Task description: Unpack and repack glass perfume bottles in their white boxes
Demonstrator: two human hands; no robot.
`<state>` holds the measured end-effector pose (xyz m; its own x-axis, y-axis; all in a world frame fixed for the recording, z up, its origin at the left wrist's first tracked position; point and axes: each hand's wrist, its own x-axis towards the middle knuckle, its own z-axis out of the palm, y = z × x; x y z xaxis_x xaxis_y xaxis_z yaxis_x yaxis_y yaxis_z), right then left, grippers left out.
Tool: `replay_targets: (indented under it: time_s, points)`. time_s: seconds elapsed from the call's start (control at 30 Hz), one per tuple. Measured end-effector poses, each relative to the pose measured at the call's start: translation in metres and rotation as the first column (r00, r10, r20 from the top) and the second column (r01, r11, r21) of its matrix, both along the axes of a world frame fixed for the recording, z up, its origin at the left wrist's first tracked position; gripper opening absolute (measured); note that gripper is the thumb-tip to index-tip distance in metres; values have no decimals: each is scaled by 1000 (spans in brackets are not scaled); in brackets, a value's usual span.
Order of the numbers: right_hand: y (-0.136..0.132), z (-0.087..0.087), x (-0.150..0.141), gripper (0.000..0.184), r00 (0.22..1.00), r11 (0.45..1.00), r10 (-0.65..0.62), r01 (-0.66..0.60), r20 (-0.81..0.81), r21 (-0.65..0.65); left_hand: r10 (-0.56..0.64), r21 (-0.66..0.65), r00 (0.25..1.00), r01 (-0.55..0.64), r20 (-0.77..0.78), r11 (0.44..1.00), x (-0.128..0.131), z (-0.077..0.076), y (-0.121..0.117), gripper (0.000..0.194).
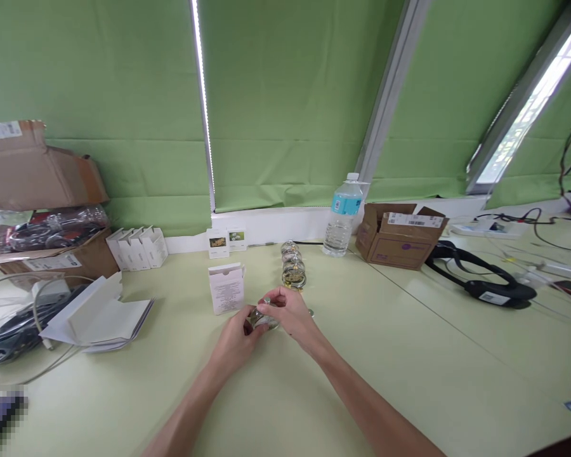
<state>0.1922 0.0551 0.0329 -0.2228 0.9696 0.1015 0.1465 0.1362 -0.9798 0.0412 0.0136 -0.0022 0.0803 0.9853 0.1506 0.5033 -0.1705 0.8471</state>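
Observation:
My left hand (236,339) is closed round a small, clear, shiny object (265,320) low over the table. My right hand (290,314) meets it from the other side, its fingers pinched at a small part with a pale green round top (267,299). Fingers cover most of the object, so its kind does not show. Just beyond the hands, a row of similar shiny round pieces (294,273) with gold-toned contents runs away from me. A small round disc (311,313) lies beside my right hand. To the left stands a white printed box (227,289).
Two small picture cards (227,241) lean at the wall. A water bottle (343,216), an opened carton (400,236) and a black headset (485,279) stand to the right. At left are white boxes (137,249), folded papers (105,317), cables and stacked cardboard boxes (38,171).

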Motion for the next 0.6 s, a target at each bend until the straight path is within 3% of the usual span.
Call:
replay_targets:
  time_s: [0.23,0.37,0.43,0.6]
  points:
    - [0,-2,1,31,996,999,-4,1,86,36,-8,-5,1000,8,3,1000,1,-2,1,25]
    - [-6,6,5,47,974,991,-12,-19,227,133,-11,-4,1000,11,12,1000,1,0,0,26]
    - [-9,17,11,51,958,978,-60,-1,281,209,-3,-11,1000,3,10,1000,1,1,0,27]
    - [-10,44,47,30,878,913,-279,117,390,391,5,-31,1000,-5,-10,1000,-1,1,0,30]
